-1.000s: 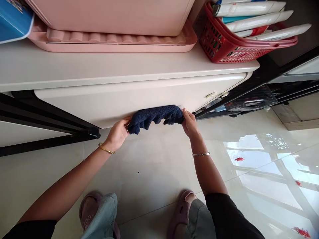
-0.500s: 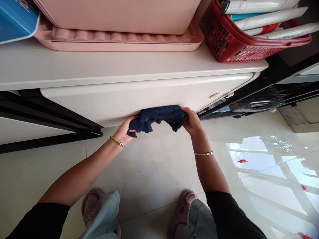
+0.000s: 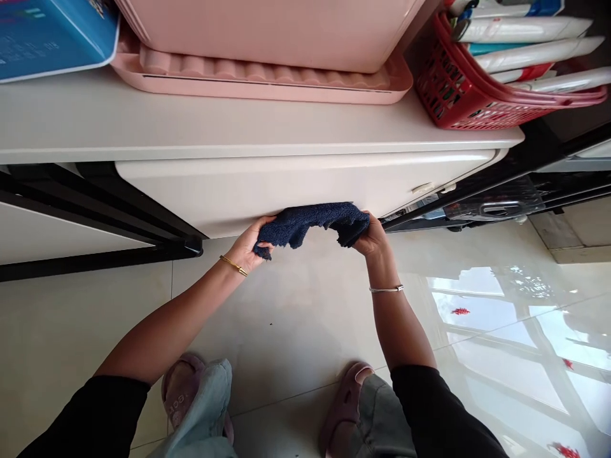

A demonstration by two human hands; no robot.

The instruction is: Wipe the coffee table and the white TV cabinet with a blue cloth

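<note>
A dark navy, fuzzy cloth (image 3: 312,222) with ragged edges is stretched between my two hands. My left hand (image 3: 252,243) grips its left end, and a small flap hangs below the fingers. On the other end, my right hand (image 3: 371,236) is closed, its fingertips partly hidden behind the fabric. The middle of the cloth lies along the lower part of a white cabinet front (image 3: 267,181) and seems to touch it. The cloth's lower edge sags in an arch above the floor.
On the white cabinet top (image 3: 267,127) stand a pink container on a ridged pink tray (image 3: 277,89), a blue box (image 3: 57,44) and a red basket (image 3: 477,102) of white-wrapped items. Black frame bars (image 3: 162,251) flank the cabinet. Shiny tiles (image 3: 267,362) cover the floor around my feet.
The view has shifted, so the cabinet and the things on it sit further right. Both hands still hold the cloth, which appears slightly more arched between them.
</note>
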